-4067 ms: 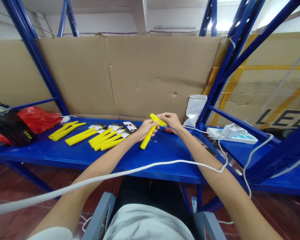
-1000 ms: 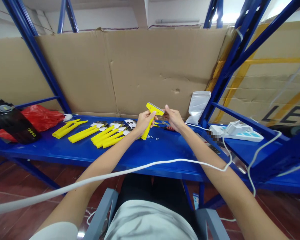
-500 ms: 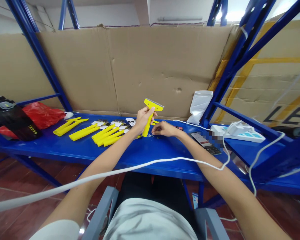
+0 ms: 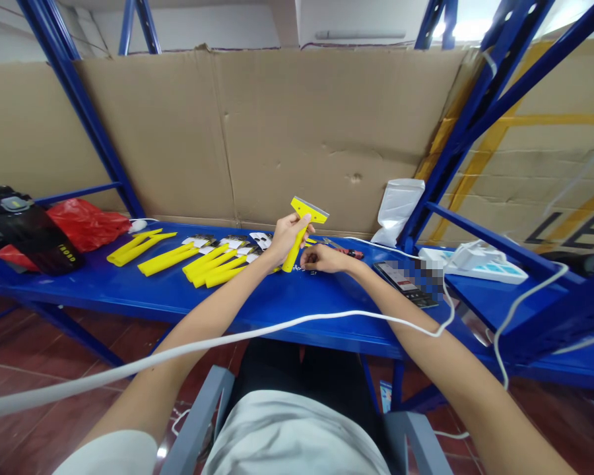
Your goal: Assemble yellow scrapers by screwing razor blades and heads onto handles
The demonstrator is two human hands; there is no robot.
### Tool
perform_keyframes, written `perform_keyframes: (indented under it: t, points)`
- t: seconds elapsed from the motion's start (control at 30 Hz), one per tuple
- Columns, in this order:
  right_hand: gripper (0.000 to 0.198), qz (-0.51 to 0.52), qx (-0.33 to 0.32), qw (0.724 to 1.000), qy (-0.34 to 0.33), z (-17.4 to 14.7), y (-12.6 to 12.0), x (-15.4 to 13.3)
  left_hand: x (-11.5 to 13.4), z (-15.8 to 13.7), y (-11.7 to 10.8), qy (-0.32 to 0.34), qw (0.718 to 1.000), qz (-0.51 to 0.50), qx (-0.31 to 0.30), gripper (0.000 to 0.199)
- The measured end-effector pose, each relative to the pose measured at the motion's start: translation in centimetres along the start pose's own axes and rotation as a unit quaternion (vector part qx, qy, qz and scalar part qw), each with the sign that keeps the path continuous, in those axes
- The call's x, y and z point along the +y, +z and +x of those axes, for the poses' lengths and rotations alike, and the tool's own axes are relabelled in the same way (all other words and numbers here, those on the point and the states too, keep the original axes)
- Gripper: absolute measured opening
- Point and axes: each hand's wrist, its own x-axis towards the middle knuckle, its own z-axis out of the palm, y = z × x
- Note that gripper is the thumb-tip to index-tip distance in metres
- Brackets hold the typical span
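Note:
My left hand (image 4: 288,239) is wrapped around the handle of a yellow scraper (image 4: 309,210), whose wide head and metal blade edge point up and away from me. Close to the handle's lower end, my right hand (image 4: 324,258) has its fingertips pinched together low over the tabletop. Whatever is between those fingertips is too small to make out. Tiny pale metal pieces (image 4: 297,268), perhaps screws, lie scattered by them, partly covered by the hand. Behind the right hand rests a red and black tool, possibly a screwdriver (image 4: 352,253). Several yellow handles (image 4: 212,264) lie left of my left forearm.
The blue shelf (image 4: 277,316) has cardboard (image 4: 327,132) standing behind it. At left are a black bottle (image 4: 34,231) and a red plastic bag (image 4: 89,224). A phone (image 4: 400,280) and a white power strip (image 4: 490,264) sit right. A white cable (image 4: 277,325) crosses in front.
My right hand has shifted slightly left and down over the tiny pieces, uncovering more of the red and black tool. The scraper stays in my left hand, tilted slightly more to the right.

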Motion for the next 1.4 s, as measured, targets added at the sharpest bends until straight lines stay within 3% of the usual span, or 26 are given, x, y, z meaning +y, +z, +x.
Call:
perform_keyframes:
  t: [0.23, 0.33, 0.47, 0.63, 0.77, 1.07, 1.4]
  points:
    - [0.012, -0.018, 0.002, 1.000, 0.016, 0.0, 0.2, 0.2, -0.1, -0.1, 0.0, -0.019, 1.000, 0.008, 0.010, 0.040]
    - [0.011, -0.027, 0.033, 0.999, 0.014, 0.1, 0.1, 0.2, -0.2, -0.1, -0.1, -0.023, 1.000, 0.006, 0.017, 0.039]
    - [0.013, -0.047, 0.158, 0.986, 0.009, 0.2, -0.6, 0.2, -0.2, 0.1, -0.4, -0.029, 0.999, -0.001, 0.041, 0.035]
    - [0.023, -0.056, 0.359, 0.932, -0.003, -0.1, -2.2, 0.1, -0.3, 0.4, -0.8, -0.031, 0.997, -0.015, 0.069, 0.030]
    - [0.030, -0.044, 0.436, 0.898, -0.035, -0.5, -2.9, -1.1, -0.3, 0.4, -0.8, -0.043, 0.996, -0.017, 0.079, 0.027]
    - [0.029, -0.011, 0.416, 0.907, -0.070, -0.3, -1.9, -2.2, -0.9, -0.1, -0.2, -0.112, 0.993, 0.001, 0.043, 0.025]
    - [0.036, 0.089, 0.369, 0.925, 0.001, 0.1, -2.2, -0.9, -1.7, -0.3, 0.0, -0.137, 0.989, 0.018, 0.045, 0.021]
